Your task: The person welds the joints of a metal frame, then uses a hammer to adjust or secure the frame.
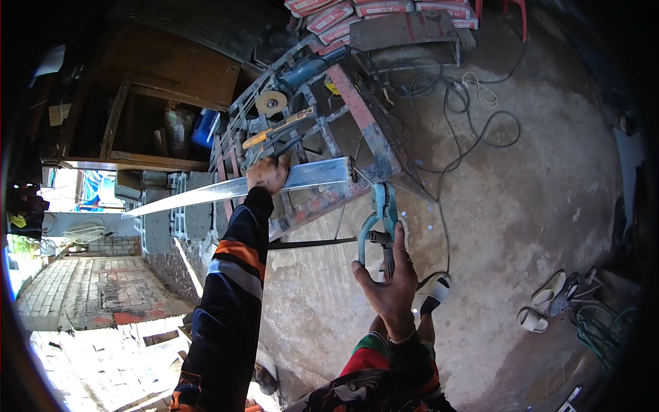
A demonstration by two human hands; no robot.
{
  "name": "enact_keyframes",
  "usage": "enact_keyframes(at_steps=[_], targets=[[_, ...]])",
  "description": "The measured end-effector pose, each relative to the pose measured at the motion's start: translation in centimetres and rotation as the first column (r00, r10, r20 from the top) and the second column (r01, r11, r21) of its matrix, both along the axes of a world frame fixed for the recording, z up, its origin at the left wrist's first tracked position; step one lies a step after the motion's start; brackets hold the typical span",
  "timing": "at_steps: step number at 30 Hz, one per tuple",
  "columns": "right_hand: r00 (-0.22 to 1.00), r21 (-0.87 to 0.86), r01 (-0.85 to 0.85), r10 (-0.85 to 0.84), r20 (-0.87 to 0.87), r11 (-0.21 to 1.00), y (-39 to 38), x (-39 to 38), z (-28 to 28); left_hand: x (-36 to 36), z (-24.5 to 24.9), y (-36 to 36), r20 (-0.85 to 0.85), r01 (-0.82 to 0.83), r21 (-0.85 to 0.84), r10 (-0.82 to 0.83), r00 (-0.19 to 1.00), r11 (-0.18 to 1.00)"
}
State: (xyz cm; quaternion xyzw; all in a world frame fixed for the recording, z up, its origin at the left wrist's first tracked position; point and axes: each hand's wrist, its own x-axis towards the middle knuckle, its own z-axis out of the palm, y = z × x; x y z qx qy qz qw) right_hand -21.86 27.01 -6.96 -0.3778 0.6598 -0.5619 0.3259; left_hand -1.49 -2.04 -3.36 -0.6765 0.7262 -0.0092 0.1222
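My left hand [268, 174] is closed over a long silvery square metal tube [319, 174], whose end points right above a red and grey metal frame [353, 103]. My right hand [391, 288] holds a worn teal C-clamp [386, 206] by its lower part. The thumb lies on one side of it and a finger stretches along the other. A dark threaded screw [379, 237] shows in the clamp's middle. The clamp's upper end is close to the tube's open end in this view.
An angle grinder [312, 69] with a round disc [271, 103] and an orange-handled tool [274, 129] lie on the frame. Black cable [447, 161] loops over the concrete floor. Grey hollow blocks [195, 206] stand at left; stacked sacks [384, 8] are behind, sandals [548, 292] at right.
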Motion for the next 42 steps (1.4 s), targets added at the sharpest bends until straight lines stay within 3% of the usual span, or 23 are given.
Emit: enact_keyframes(at_steps=[3,6,13,19,21,24,26,28,29,30,31,32,34,35,36,38,39,42], targets=[[0.995,0.067,-0.065,0.059,0.077,0.996,0.1,-0.3,0.9,0.3,-0.4,-0.1,0.004,0.044,-0.062,-0.044,0.999,0.997],[1.000,-0.012,-0.008,0.008,0.009,1.000,-0.1,0.1,0.0,0.2,-0.4,0.0,0.009,0.044,-0.074,-0.043,0.999,0.996],[0.999,0.044,-0.032,0.030,0.039,0.999,0.1,0.0,0.3,0.2,-0.1,-0.1,-0.002,0.022,-0.006,-0.022,1.000,1.000],[1.000,-0.039,-0.005,0.005,-0.001,0.999,-0.2,0.1,-0.1,1.3,-1.2,-0.9,0.017,0.060,-0.018,-0.060,0.998,0.998],[0.999,0.034,-0.033,0.032,0.036,0.999,0.0,-0.1,0.4,1.5,-1.4,-0.9,0.030,0.083,-0.014,-0.083,0.996,0.996],[1.000,0.002,-0.016,0.016,0.023,1.000,-0.1,0.1,0.1,1.4,-1.4,-0.8,0.039,0.021,-0.043,-0.019,0.999,0.999],[0.998,0.044,-0.052,0.050,0.046,0.998,0.0,-0.1,0.6,2.7,-2.6,-1.8,0.068,0.104,-0.024,-0.102,0.992,0.994],[0.992,0.053,-0.100,0.095,0.088,0.994,-0.2,-0.2,0.9,0.9,-1.4,-0.6,0.263,0.282,0.020,-0.277,0.924,0.959],[0.994,0.048,-0.082,0.078,0.075,0.995,-0.3,-0.1,1.1,0.9,-0.9,-0.5,0.264,0.280,0.056,-0.285,0.922,0.958],[0.996,0.043,-0.065,0.062,0.062,0.997,-0.4,-0.2,1.3,1.9,-1.6,-0.9,-0.244,-0.034,0.049,0.045,0.969,0.998],[0.997,0.045,-0.065,0.063,0.050,0.997,-0.4,-0.2,1.3,1.8,-2.0,-1.1,0.014,0.138,0.022,-0.138,0.990,0.990],[0.998,0.032,-0.068,0.068,0.005,0.997,-0.3,-0.1,0.9,1.7,-2.2,-1.4,0.271,0.307,0.040,-0.306,0.913,0.951],[0.997,0.006,-0.065,0.065,0.043,0.998,-0.5,-0.1,0.6,2.2,-2.3,-1.8,0.044,0.169,0.137,-0.177,0.983,0.976],[0.998,0.004,-0.060,0.060,0.002,0.998,-0.3,0.1,0.2,1.4,-1.4,-0.6,0.284,0.389,0.043,-0.384,0.878,0.920],[0.998,0.004,-0.060,0.060,0.003,0.998,-0.2,0.1,0.3,1.4,-1.4,-0.6,0.284,0.388,0.044,-0.384,0.878,0.920],[0.996,0.155,-0.088,0.083,0.033,0.984,0.0,0.1,0.5,1.2,-1.5,-0.6,0.047,0.079,-0.138,-0.073,0.996,0.987],[0.996,0.155,-0.088,0.084,0.033,0.984,0.1,0.1,0.6,1.2,-1.3,-0.9,0.280,0.309,0.084,-0.320,0.905,0.947],[0.985,-0.047,0.037,-0.028,0.171,0.998,0.2,0.2,0.6,1.7,-1.1,-0.4,0.268,0.362,0.020,-0.354,0.896,0.932]])
